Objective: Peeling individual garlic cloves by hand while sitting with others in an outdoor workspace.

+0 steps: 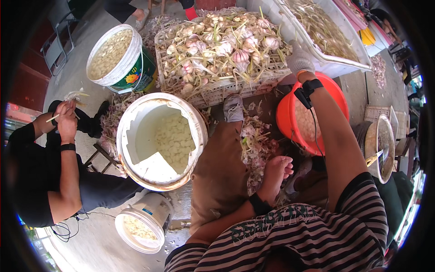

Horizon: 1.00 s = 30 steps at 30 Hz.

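My right hand [300, 59], in a pale knit glove, reaches to the right end of a plastic crate [234, 83] heaped with garlic bulbs [240, 56], against a white tub [326, 59]. Whether its fingers hold anything is unclear. My bare left hand [276, 171] hovers palm up, fingers loosely curled, over garlic skins [253, 146] on the floor; no object shows in it. A red basin [331, 91] with pale cloves in it stands below my right forearm. Left of my leg is a large white bucket [163, 141] of peeled cloves in liquid, a white piece at its rim.
A co-worker's hands [66, 119] hold garlic stems at the left. A green bucket [136, 64] of cloves stands behind, a smaller white bucket [139, 231] lower left. Another bucket [384, 149] holding a tool is at the right. My shoe [233, 107] is beside the crate.
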{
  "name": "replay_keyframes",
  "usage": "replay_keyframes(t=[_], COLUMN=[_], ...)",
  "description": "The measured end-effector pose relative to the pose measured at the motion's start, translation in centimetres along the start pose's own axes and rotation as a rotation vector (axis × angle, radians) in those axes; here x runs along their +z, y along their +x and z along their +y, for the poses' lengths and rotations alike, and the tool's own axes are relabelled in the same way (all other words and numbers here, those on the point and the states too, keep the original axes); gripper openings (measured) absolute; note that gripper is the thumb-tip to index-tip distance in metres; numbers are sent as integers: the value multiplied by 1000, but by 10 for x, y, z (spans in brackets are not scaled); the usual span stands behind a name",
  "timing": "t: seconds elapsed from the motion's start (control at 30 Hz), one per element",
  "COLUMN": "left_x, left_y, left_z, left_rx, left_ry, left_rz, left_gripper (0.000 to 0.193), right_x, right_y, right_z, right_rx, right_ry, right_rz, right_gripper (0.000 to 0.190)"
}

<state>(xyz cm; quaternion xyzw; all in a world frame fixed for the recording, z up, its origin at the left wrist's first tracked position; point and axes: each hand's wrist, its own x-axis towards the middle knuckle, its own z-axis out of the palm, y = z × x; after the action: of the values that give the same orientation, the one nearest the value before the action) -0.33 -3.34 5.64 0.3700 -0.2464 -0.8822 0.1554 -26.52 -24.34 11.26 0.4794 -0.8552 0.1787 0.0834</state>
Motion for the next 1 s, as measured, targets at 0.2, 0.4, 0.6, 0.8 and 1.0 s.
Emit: replay_keyframes(t=[0.2, 0.4, 0.6, 0.8, 1.0], left_x=[-3, 1, -1, -24, -22], left_y=[-6, -6, -8, -10, -17], left_z=[1, 15, -1, -23, -23], left_rx=[105, 386, 574, 298, 248], left_ry=[-72, 28, 243, -14, 90], left_rz=[23, 146, -112, -224, -128], left_gripper=[18, 26, 29, 26, 27], right_x=[-62, -137, -109, -116, -133], right_y=[-84, -210, -313, -343, -343], right_z=[-20, -48, -23, 2, 26], right_rx=[220, 356, 55, -104, 256], right_ry=[893, 1114, 901, 926, 1044], right_rz=[-287, -541, -282, -323, -653], right_gripper=[49, 46, 57, 69, 57])
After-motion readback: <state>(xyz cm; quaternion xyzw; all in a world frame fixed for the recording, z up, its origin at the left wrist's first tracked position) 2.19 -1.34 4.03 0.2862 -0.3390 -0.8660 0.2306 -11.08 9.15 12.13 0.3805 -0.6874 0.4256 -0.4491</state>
